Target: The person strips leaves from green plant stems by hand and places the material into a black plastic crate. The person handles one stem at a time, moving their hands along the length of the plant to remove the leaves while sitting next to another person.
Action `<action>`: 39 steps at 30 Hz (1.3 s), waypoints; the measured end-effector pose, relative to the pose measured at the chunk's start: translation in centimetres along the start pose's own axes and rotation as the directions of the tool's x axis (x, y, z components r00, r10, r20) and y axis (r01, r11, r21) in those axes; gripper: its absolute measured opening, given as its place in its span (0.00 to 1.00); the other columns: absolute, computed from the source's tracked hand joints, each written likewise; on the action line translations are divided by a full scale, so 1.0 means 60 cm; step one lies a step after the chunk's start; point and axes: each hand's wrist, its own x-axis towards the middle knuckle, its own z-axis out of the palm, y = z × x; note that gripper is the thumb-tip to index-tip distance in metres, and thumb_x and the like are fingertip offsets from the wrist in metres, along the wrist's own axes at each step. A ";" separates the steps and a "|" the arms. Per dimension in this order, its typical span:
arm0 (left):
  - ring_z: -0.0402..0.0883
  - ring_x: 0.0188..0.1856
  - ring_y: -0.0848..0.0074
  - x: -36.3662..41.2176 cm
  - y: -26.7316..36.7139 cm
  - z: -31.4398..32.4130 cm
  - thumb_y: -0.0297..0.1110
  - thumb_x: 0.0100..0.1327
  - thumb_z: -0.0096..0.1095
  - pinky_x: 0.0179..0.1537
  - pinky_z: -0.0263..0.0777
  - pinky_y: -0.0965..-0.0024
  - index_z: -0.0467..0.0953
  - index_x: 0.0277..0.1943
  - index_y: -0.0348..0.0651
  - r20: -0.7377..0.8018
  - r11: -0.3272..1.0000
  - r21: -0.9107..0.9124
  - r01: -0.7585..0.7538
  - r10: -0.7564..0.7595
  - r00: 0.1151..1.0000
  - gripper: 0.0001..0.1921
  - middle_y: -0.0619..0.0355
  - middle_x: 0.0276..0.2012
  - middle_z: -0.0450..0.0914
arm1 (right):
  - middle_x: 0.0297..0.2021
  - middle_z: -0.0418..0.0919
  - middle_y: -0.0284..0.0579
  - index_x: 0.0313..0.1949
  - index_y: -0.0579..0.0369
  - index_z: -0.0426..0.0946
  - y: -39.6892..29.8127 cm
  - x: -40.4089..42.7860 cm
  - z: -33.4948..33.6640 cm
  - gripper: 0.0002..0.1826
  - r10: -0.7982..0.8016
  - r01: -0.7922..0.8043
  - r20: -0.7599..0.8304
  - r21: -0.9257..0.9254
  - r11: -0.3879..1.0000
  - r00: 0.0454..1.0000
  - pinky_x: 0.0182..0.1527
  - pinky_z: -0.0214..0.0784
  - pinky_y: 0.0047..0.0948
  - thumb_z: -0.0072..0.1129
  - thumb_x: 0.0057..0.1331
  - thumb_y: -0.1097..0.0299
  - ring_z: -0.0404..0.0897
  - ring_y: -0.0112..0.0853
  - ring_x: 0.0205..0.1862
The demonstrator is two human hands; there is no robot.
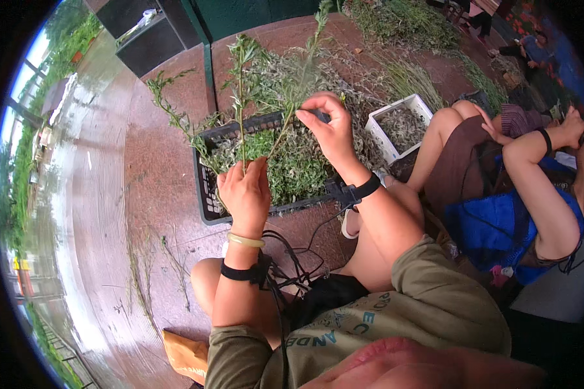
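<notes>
My left hand (246, 189) is closed around the lower ends of several leafy green plant stems (242, 104), which fan upwards over a black plastic crate (209, 214). Up and to the right, my right hand (328, 124) has its thumb and forefinger together beside one of these stems; whether it pinches the stem I cannot tell. Picked green leaves (301, 175) fill much of the crate below my hands. Both wrists wear black straps with cables.
A white plastic crate (387, 150) of dried leaves stands at the right, near another seated person's legs (438, 141). Heaped cut plants (399, 24) lie on the floor behind. Black cables (292, 262) hang over my lap. Loose stems (138, 272) lie at the lower left.
</notes>
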 end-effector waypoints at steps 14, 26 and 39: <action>0.73 0.28 0.71 0.001 -0.006 0.000 0.32 0.56 0.61 0.32 0.59 0.68 0.79 0.37 0.50 -0.025 0.984 0.168 -0.062 0.068 0.997 0.06 0.62 0.26 0.74 | 0.41 0.72 0.42 0.34 0.50 0.76 -0.005 0.011 -0.023 0.14 -0.194 0.195 0.047 -0.441 0.876 0.980 0.48 0.59 0.37 0.67 0.48 0.63 0.70 0.39 0.47; 0.74 0.30 0.72 -0.004 -0.007 0.005 0.31 0.56 0.60 0.33 0.59 0.68 0.78 0.38 0.50 0.028 0.988 0.133 -0.073 0.070 0.997 0.07 0.62 0.29 0.75 | 0.44 0.72 0.40 0.29 0.46 0.76 -0.029 0.012 -0.022 0.11 -0.219 0.228 0.092 -0.616 0.754 0.972 0.50 0.54 0.40 0.67 0.47 0.62 0.68 0.39 0.48; 0.74 0.30 0.73 -0.005 -0.002 0.013 0.32 0.55 0.59 0.33 0.59 0.67 0.77 0.39 0.50 0.075 0.990 0.121 -0.069 0.060 0.995 0.07 0.62 0.31 0.75 | 0.44 0.73 0.40 0.23 0.48 0.75 -0.017 0.013 -0.026 0.06 -0.212 0.227 0.095 -0.576 0.785 0.973 0.50 0.53 0.41 0.65 0.48 0.66 0.69 0.39 0.48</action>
